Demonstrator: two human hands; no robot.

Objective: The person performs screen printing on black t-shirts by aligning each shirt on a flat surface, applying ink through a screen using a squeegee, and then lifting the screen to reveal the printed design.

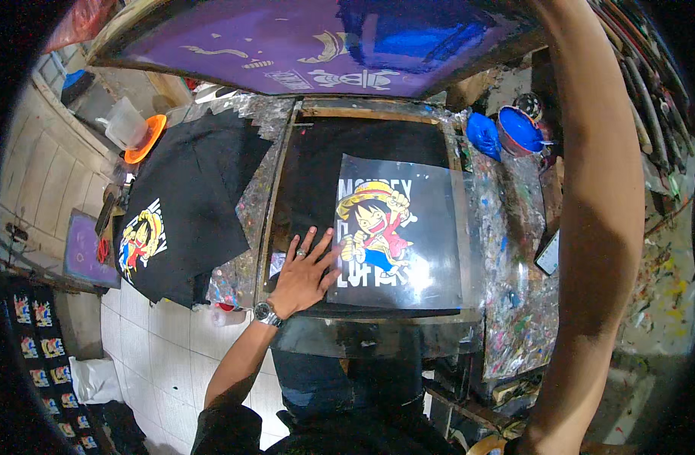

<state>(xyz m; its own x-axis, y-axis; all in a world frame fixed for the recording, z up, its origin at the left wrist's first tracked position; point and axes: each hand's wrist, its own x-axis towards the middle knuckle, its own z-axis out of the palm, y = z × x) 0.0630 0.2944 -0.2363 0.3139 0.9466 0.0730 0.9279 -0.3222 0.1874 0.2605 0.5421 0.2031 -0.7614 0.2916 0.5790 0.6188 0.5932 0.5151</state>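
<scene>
My left hand (308, 274) lies flat with its fingers spread on the black fabric (309, 182) stretched over a board. Its fingertips reach the left edge of a clear plastic sheet (438, 265). Within the sheet's outline shows a colourful print (378, 227) of a cartoon figure in a straw hat with white lettering; I cannot tell whether it is on the sheet or on the cloth beneath. A purple printing screen (234, 57) in a wooden frame stands tilted up at the far side, blue ink on its right half. My right arm stretches up past its right end, the hand out of the picture.
On the left, a printed black cloth (203, 174) drapes over the paint-spattered bench, near an orange dish (147, 138). To the right are a tub of blue ink (520, 130), a blue bag (484, 135) and a phone-like object (548, 254). Several sticks (651, 98) line the far right.
</scene>
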